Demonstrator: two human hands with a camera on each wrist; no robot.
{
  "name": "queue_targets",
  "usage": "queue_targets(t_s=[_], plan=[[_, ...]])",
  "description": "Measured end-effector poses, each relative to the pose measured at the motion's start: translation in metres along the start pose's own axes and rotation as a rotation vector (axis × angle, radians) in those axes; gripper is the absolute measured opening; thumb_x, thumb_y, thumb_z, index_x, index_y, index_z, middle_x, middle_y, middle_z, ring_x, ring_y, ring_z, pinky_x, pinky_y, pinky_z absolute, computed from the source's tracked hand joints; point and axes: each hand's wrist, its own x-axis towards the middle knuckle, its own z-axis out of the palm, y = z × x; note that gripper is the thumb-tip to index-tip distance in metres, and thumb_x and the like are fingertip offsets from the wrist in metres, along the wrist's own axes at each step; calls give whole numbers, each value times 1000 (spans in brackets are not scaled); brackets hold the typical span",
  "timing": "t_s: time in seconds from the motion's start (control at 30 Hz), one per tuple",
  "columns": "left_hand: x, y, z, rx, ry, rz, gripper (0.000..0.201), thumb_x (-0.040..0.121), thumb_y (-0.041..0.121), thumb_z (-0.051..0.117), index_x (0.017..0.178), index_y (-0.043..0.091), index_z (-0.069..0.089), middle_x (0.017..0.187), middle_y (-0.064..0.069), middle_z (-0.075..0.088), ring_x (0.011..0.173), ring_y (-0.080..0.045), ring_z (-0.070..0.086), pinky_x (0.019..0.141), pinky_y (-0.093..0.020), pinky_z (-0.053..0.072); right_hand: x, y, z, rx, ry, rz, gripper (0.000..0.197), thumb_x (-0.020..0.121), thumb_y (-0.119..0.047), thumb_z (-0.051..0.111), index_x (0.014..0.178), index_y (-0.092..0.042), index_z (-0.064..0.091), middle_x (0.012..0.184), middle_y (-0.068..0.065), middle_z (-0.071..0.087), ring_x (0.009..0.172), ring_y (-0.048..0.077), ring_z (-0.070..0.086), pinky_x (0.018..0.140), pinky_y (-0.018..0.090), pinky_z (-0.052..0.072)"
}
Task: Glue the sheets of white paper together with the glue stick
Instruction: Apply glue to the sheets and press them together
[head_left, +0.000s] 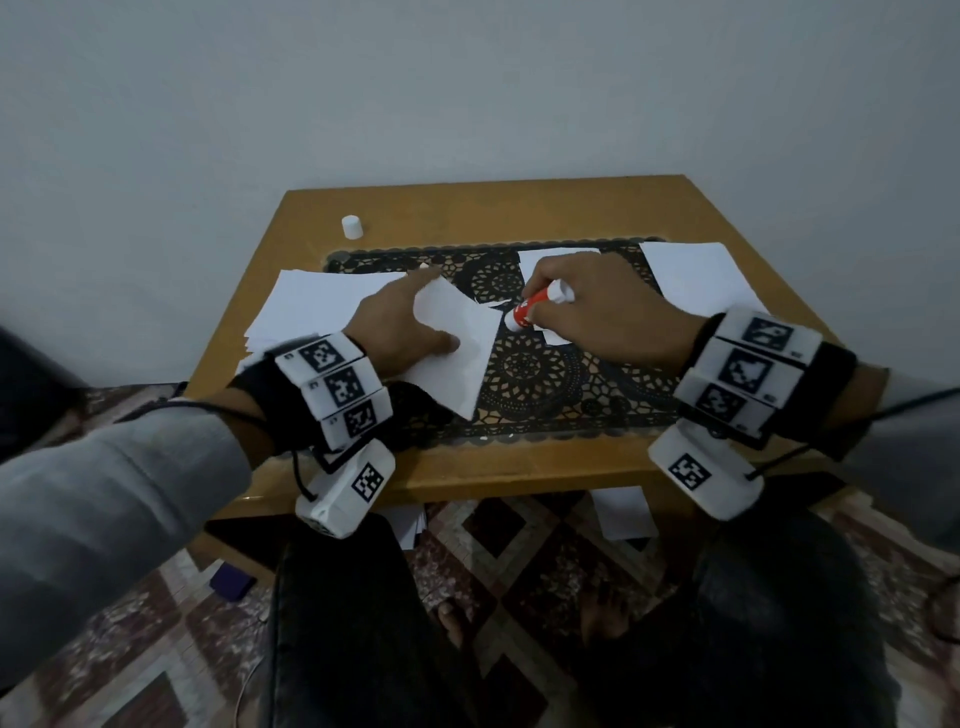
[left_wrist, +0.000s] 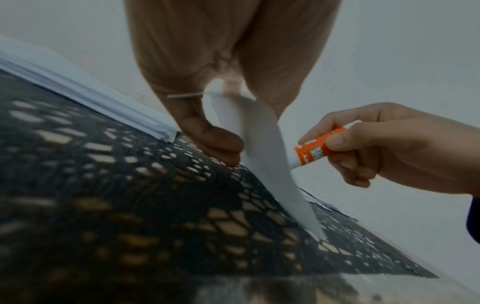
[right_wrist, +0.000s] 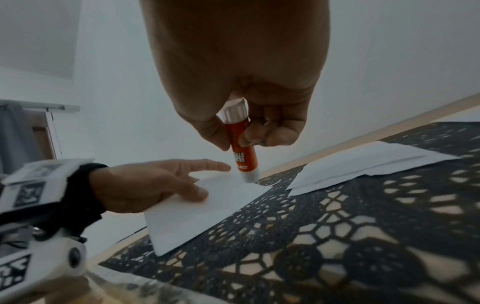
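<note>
My left hand (head_left: 400, 322) pinches a white sheet (head_left: 462, 358) between thumb and fingers and holds it tilted up off the black lace mat (head_left: 545, 374). My right hand (head_left: 587, 306) grips an orange glue stick (head_left: 540, 304), uncapped, slanting down to the left. Its white tip meets the sheet's far right corner. In the left wrist view the sheet (left_wrist: 262, 139) stands edge-on between the thumb and the glue stick (left_wrist: 315, 147). The right wrist view shows the glue stick (right_wrist: 241, 148) nearly upright, its tip on the sheet (right_wrist: 207, 207) close to the left index finger.
A stack of white paper (head_left: 311, 306) lies at the table's left and more sheets (head_left: 696, 280) at the right. Another sheet (head_left: 550, 257) lies behind my right hand. The white cap (head_left: 352, 227) stands at the back left of the wooden table (head_left: 519, 467). Loose papers (head_left: 623, 512) lie on the floor below.
</note>
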Motion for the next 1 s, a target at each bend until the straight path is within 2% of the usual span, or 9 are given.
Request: queue_targets(t_s=[0.1, 0.2, 0.27, 0.33, 0.43, 0.63, 0.73, 0.83, 1.0], plan=[[-2, 0, -8, -48, -55, 26, 23, 90, 17, 59, 110, 19, 70, 122, -1, 63, 112, -17, 53, 92, -23, 38, 10, -1, 8, -26, 8, -11, 21, 85, -37, 66, 93, -18, 70, 92, -2, 68, 84, 11, 58, 70, 27, 45], [-4, 0, -16, -44, -101, 6, 28, 88, 4, 56, 112, 10, 70, 118, -2, 63, 98, -12, 51, 81, -19, 37, 15, 1, 9, -15, 14, -6, 21, 85, -36, 67, 94, -17, 70, 93, -3, 67, 85, 10, 58, 67, 21, 42], [-4, 1, -18, -55, -145, -26, 32, 86, 5, 62, 118, 7, 66, 117, -6, 62, 91, -15, 55, 74, -23, 46, 16, 1, 9, -11, 6, 0, 21, 85, -35, 67, 94, -17, 70, 92, -1, 68, 84, 12, 60, 71, 27, 47], [-8, 3, -16, -17, -207, -44, 37, 86, 11, 66, 123, 8, 61, 100, -5, 62, 74, -15, 61, 62, -22, 51, 19, 0, 8, -17, -3, -3, 21, 85, -34, 67, 94, -16, 70, 92, 0, 69, 84, 15, 61, 73, 31, 48], [-12, 6, -10, 177, -257, -29, 47, 85, 29, 69, 128, 17, 54, 87, 0, 56, 64, -11, 62, 61, -19, 47, 22, -1, 9, -11, -14, -18, 21, 85, -31, 68, 95, -13, 71, 95, -1, 67, 87, 14, 59, 74, 30, 45], [-16, 8, -2, 388, -275, 11, 63, 81, 44, 70, 134, 22, 45, 125, -5, 56, 85, -15, 55, 74, -25, 44, 29, 0, 18, -36, -42, -32, 19, 84, -30, 69, 91, -12, 70, 81, -8, 59, 67, 2, 49, 58, 18, 33], [-14, 10, -1, 434, -279, 21, 64, 80, 46, 70, 133, 21, 44, 129, -6, 54, 109, -22, 51, 82, -28, 41, 35, 1, 21, -75, -49, -47, 21, 85, -32, 68, 93, -12, 69, 93, -2, 62, 78, 8, 53, 63, 21, 36], [-11, 10, -1, 464, -285, 38, 65, 79, 47, 71, 133, 22, 44, 131, -5, 53, 114, -23, 50, 86, -30, 40, 40, -1, 24, -103, -55, -40, 22, 86, -30, 67, 95, -11, 70, 97, -1, 61, 87, 13, 53, 70, 26, 37], [-10, 11, -1, 484, -313, 146, 69, 83, 41, 69, 144, 30, 38, 143, -3, 46, 125, -24, 46, 98, -30, 38, 40, -6, 24, -143, -87, -56, 21, 86, -28, 66, 96, -9, 70, 91, -3, 56, 86, 13, 51, 65, 25, 35]])
